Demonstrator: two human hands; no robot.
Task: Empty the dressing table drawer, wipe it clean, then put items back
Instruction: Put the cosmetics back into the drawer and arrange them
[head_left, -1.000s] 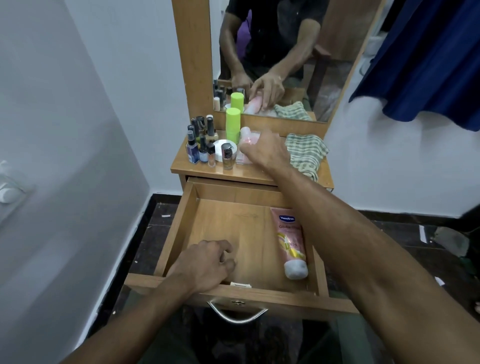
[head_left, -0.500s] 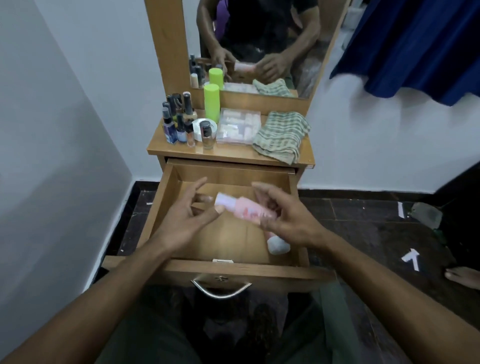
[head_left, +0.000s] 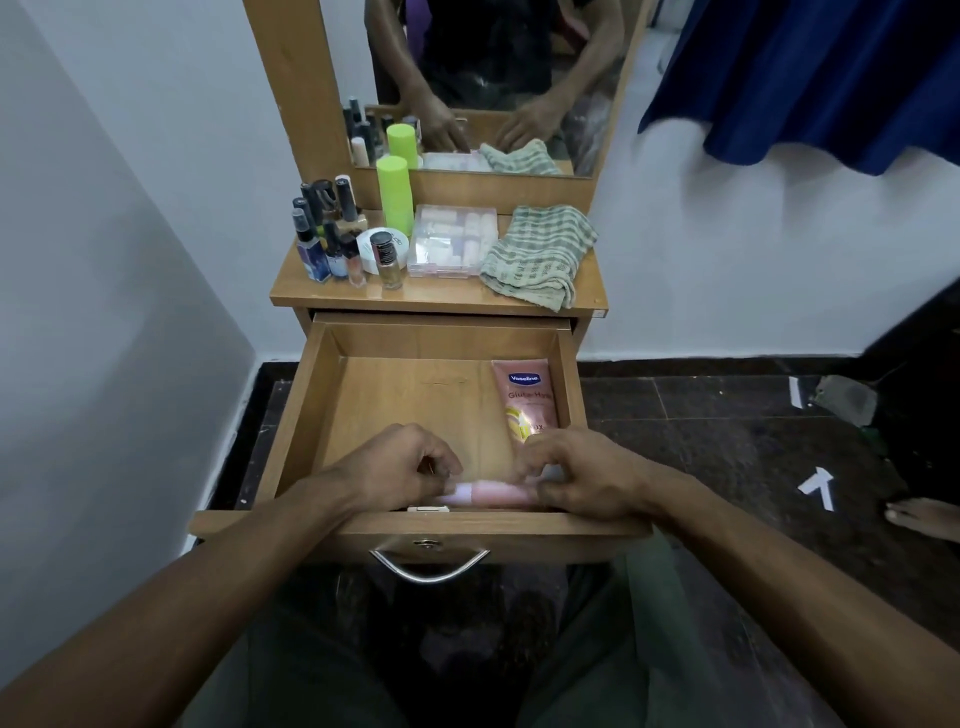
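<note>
The wooden drawer (head_left: 332, 395) is pulled out toward me. A pink Vaseline tube (head_left: 525, 400) lies along its right side. At the drawer's front edge a small pink bottle (head_left: 491, 492) lies crosswise. My left hand (head_left: 400, 465) pinches its pale cap end and my right hand (head_left: 587, 475) holds its other end. On the dressing table top (head_left: 441, 299) stand several small cosmetic bottles (head_left: 332, 244), a green can (head_left: 395, 192), a white round jar (head_left: 370, 250), a clear plastic box (head_left: 452, 241) and a checked cloth (head_left: 537, 254).
A mirror (head_left: 493, 78) rises behind the table top and shows my arms. White walls close in at left and behind. A blue curtain (head_left: 810, 78) hangs at upper right. Dark floor tiles with paper scraps (head_left: 818, 486) lie to the right, and a bare foot (head_left: 922, 517) shows at the right edge.
My right hand took the pink bottle from the table top and brought it over the drawer. Both hands then lowered it to the drawer's front edge.
</note>
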